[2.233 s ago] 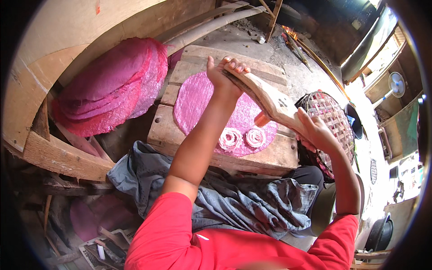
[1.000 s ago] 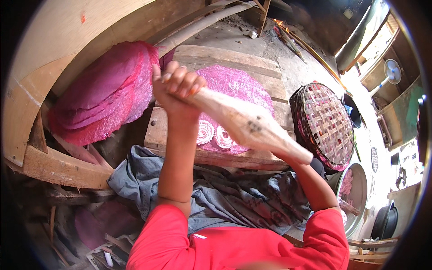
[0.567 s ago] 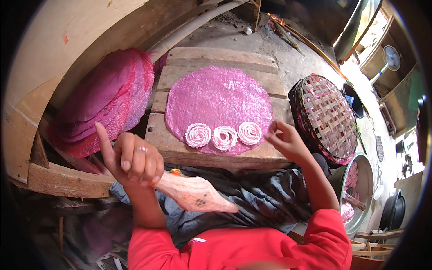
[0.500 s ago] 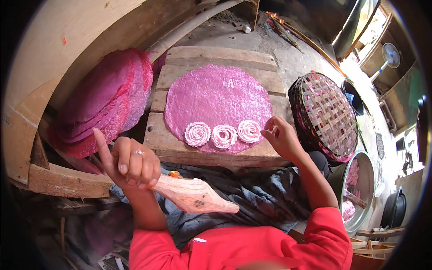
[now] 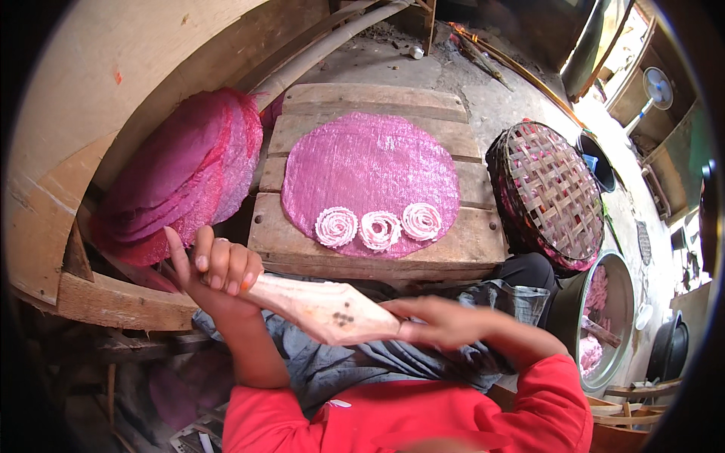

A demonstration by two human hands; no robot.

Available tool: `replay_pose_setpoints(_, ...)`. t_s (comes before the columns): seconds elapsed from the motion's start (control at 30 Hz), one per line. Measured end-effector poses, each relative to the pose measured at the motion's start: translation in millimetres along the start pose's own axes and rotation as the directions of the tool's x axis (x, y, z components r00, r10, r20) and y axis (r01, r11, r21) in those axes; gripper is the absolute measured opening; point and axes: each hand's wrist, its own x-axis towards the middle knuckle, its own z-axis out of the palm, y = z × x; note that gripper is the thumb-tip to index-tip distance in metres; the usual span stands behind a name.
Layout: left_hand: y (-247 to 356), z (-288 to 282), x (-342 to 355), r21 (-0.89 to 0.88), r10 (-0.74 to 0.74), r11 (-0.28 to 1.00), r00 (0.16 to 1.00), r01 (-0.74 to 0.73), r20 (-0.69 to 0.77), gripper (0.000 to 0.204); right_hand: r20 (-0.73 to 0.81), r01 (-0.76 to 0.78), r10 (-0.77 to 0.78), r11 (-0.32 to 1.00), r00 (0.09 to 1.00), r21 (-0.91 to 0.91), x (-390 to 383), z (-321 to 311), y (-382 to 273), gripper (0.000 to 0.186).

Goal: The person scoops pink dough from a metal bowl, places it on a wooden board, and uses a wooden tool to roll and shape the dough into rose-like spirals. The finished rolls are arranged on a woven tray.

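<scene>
A carved pale wooden dough press (image 5: 332, 309), tapered at its ends and with several dark holes in its middle, lies across in front of my body. Its left end is in my left hand (image 5: 219, 268), with the fingers wrapped round it and the thumb sticking up. My right hand (image 5: 438, 321), slightly blurred, closes on the narrow right end. Beyond the press, a round pink woven mat (image 5: 370, 166) rests on a low plank table (image 5: 302, 260). Along its near edge sit three pink-white dough spirals: a left one (image 5: 336, 227), a middle one (image 5: 380, 230) and a right one (image 5: 421, 221).
More pink mats (image 5: 174, 170) are stacked at left beside a wooden frame (image 5: 124, 306). On the right stand a woven bamboo basket (image 5: 551, 181) and a large basin (image 5: 621, 332) with pink dough (image 5: 590, 355) in it. Small flames (image 5: 462, 30) burn at the back.
My right hand has left the right-hand spiral and come back to the right end of the press. The left hand still holds the press, its right end now raised somewhat.
</scene>
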Motion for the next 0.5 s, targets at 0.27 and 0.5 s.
replay_pose_setpoints(0.27, -48, 3, -44, 0.973, -0.456, 0.091, 0.877, 0.214, -0.150, 0.091, -0.325, -0.315, 0.228, 0.916, 0.918, -0.249, -19, -12, -7, 0.039)
replay_pose_setpoints(0.5, -106, 23, -59, 0.956, -0.867, 0.133, 0.498, 0.262, -0.016, 0.031, -0.070, -0.012, -0.034, 0.822, 0.997, -0.569, -23, -13, -13, 0.043)
